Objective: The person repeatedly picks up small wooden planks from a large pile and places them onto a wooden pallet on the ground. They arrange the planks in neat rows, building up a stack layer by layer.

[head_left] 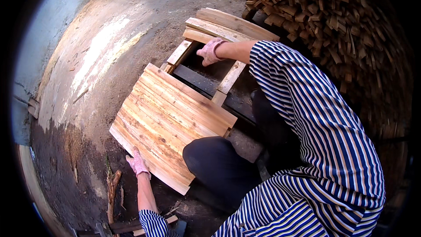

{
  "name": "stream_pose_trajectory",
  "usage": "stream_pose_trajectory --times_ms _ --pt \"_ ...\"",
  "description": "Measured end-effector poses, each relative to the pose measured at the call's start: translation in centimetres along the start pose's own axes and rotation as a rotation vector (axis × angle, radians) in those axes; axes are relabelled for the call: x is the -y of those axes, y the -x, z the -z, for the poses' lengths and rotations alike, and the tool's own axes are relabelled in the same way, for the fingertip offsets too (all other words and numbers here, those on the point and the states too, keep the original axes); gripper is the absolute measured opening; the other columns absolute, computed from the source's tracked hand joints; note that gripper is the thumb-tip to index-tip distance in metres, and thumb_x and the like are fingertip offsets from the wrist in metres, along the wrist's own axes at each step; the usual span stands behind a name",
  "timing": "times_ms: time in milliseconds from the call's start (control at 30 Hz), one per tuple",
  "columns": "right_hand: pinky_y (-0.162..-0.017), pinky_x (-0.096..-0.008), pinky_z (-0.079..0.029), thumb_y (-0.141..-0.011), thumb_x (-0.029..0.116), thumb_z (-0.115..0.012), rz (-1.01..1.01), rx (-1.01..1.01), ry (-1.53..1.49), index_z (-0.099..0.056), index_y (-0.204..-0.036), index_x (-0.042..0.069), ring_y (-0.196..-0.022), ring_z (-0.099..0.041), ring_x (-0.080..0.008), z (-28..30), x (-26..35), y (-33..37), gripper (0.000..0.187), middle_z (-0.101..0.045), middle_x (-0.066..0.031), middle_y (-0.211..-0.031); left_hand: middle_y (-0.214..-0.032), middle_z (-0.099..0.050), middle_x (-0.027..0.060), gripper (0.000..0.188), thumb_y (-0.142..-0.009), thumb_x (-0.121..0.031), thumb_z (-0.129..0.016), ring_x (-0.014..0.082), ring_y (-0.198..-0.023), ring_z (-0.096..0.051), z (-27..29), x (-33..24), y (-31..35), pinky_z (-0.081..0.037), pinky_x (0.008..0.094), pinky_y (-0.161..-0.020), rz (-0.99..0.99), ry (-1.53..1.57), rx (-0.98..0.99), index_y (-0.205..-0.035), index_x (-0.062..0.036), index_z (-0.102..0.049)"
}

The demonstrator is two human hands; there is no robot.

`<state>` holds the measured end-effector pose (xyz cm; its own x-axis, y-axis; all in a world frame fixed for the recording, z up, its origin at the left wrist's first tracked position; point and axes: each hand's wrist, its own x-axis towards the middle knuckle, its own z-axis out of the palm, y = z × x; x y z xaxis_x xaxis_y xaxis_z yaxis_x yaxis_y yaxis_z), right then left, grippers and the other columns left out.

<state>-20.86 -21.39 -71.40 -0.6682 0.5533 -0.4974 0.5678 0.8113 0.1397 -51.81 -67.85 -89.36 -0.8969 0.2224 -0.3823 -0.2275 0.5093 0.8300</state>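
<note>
Resting at the lower left of the frame, the left hand is laid flat, fingers spread, on the near edge of a panel of boards; nothing is clasped by it. The panel is seen at the centre, tilted from lower left to upper right, with its pale planks joined side by side. At the upper centre the right hand is pressed against a wooden frame; whether its fingers are closed around a slat cannot be told, since the palm is turned away. Both hands are covered by pink work gloves, and both arms by a blue and white striped shirt.

One panel and one frame are counted, with three loose planks stacked just beyond the frame's far end. A dark knee is bent beside the panel's right edge.

A dirt floor, dusted with pale sawdust, is spread under everything. A large stack of cut wood pieces is heaped at the upper right, and a grey wall is curved along the upper left.
</note>
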Motion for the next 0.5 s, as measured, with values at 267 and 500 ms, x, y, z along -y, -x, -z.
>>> stream_pose_trajectory --times_ms 267,500 --pt "-0.095 -0.0519 -0.054 -0.091 0.033 -0.070 -0.405 -0.303 -0.316 -0.052 -0.137 0.010 -0.124 -0.061 -0.0368 -11.0 -7.9 -0.9 0.054 -0.062 -0.0197 -0.130 -0.136 -0.061 0.0184 0.070 -0.105 -0.030 -0.061 0.0294 -0.103 -0.065 -3.7 -1.0 2.7 -0.056 0.0421 -0.090 -0.013 0.202 -0.068 -0.163 -0.0127 -0.025" --pt "-0.088 -0.0424 -0.055 -0.102 0.016 -0.049 -0.399 -0.442 0.118 -0.044 -0.154 0.022 -0.116 -0.059 -0.0291 -16.1 -7.8 -5.9 0.053 -0.056 -0.0134 -0.132 -0.129 -0.063 0.0172 0.067 -0.107 -0.037 -0.057 0.0296 -0.098 -0.066 -2.7 -0.7 3.0 -0.058 0.0455 -0.080 -0.017 0.154 -0.122 -0.162 -0.0172 -0.024"
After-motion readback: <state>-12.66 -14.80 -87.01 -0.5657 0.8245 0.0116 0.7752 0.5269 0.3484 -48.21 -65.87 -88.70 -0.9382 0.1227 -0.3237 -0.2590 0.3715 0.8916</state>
